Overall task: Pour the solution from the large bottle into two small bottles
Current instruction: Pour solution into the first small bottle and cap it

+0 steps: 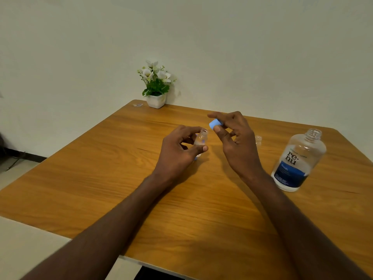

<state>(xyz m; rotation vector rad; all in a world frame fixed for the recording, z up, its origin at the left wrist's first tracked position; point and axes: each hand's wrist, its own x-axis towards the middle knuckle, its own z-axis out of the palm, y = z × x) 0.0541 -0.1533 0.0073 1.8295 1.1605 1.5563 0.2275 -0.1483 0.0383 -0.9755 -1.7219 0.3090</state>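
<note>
My left hand [179, 150] grips a small clear bottle [201, 139] with an open neck, held just above the wooden table [101, 178]. My right hand [234, 138] pinches a light blue cap [215, 124] between thumb and fingers, just up and right of that bottle's mouth. A second small clear bottle [258, 140] stands behind my right hand, partly hidden, its mouth open. The large clear bottle [296, 160] with a blue and white label stands upright at the right, uncapped.
A white pot of artificial flowers [155, 86] stands at the table's far corner, with a small scrap [138, 105] beside it. A pale surface [26, 249] adjoins the table at the lower left. Walls close in behind.
</note>
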